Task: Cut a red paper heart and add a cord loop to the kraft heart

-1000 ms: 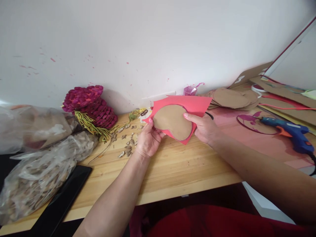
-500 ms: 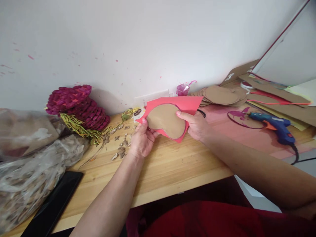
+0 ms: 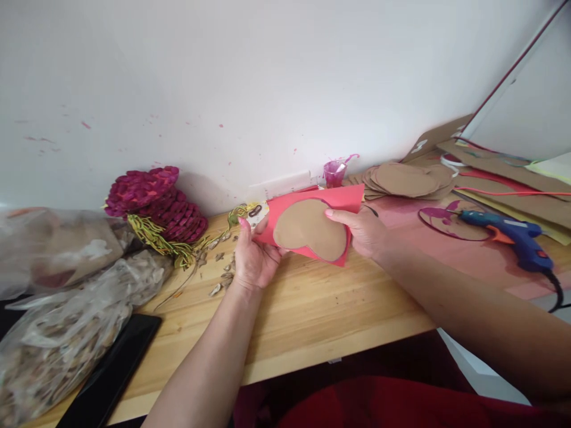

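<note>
A brown heart-shaped cardboard piece (image 3: pixel 307 229) lies against red paper (image 3: pixel 348 199), both held up above the wooden table (image 3: pixel 312 315). My right hand (image 3: pixel 366 232) grips them at the right edge, its thumb on the cardboard and its fingers behind. At the lower left edge, my left hand (image 3: pixel 259 252) supports the red paper from beneath, with its thumb raised off the sheet. Its other fingers are partly hidden behind the paper.
Magenta stacked shell work (image 3: pixel 156 202) and plastic bags (image 3: pixel 89 327) are at the left. Several cardboard ovals (image 3: pixel 405 180) lie behind, near a pink-stained cup (image 3: pixel 334 172). A blue glue gun (image 3: pixel 513 229) with a cable rests at the right.
My left thumb has lifted off the red paper and points up. The view has shifted slightly, and the cardboard and paper remain in my hands, a little more tilted.
</note>
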Motion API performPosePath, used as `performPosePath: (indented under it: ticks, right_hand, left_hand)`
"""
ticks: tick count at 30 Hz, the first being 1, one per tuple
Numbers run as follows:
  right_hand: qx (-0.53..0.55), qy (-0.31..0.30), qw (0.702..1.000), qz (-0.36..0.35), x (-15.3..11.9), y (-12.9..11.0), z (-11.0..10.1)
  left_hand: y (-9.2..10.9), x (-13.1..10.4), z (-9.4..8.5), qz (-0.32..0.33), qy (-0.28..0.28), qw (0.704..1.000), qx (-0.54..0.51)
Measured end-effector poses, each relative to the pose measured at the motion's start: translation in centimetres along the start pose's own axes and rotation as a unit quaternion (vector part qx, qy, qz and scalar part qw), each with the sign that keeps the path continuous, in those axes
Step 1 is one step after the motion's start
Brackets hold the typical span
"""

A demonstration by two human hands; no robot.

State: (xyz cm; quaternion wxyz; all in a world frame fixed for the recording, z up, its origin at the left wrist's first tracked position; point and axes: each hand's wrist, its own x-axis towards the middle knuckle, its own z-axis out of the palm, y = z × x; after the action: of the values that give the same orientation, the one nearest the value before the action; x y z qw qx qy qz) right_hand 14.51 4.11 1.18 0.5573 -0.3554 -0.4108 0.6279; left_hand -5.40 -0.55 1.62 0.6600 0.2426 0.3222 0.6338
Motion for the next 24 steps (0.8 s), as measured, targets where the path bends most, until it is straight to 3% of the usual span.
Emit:
performPosePath:
  ticks: [8, 16, 24]
  right_hand:
    - [-0.024, -0.06, 0.996, 0.065, 0.1, -1.1, -0.7]
    - [-0.047, -0.087, 0.993, 0.07, 0.2, -0.5, -0.9]
    - [-0.049, -0.096, 0.991, 0.086, 0.2, 0.1, -0.8]
  left_hand:
    - [0.7, 0.6, -0.7, -0.023, 0.018, 0.999, 0.029]
    - [0.0, 0.0, -0.7, -0.054, -0.045, 0.995, 0.076]
    - [-1.0, -0.5, -0.2, -0.045, -0.043, 0.992, 0.105]
